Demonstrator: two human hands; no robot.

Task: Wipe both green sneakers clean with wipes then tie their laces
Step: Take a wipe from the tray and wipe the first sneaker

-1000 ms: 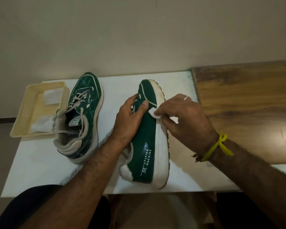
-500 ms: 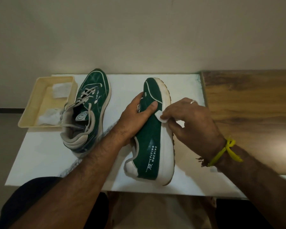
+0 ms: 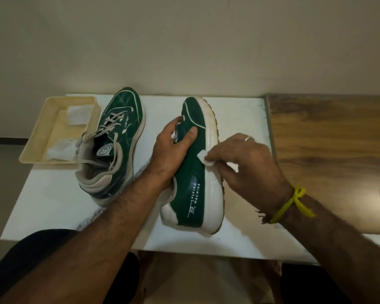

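Two hands, "FLYING MACHINE" sneaker, wipe

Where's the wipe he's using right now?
In the head view, the wipe is pinched in the right hand, pressed against the white sole edge of the tilted sneaker that the left hand steadies.

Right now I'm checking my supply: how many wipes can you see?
3. One wipe is pinched in the right hand against the tilted sneaker's white sole. Two lie in the cream tray: far wipe and near wipe. Others could hide underneath.
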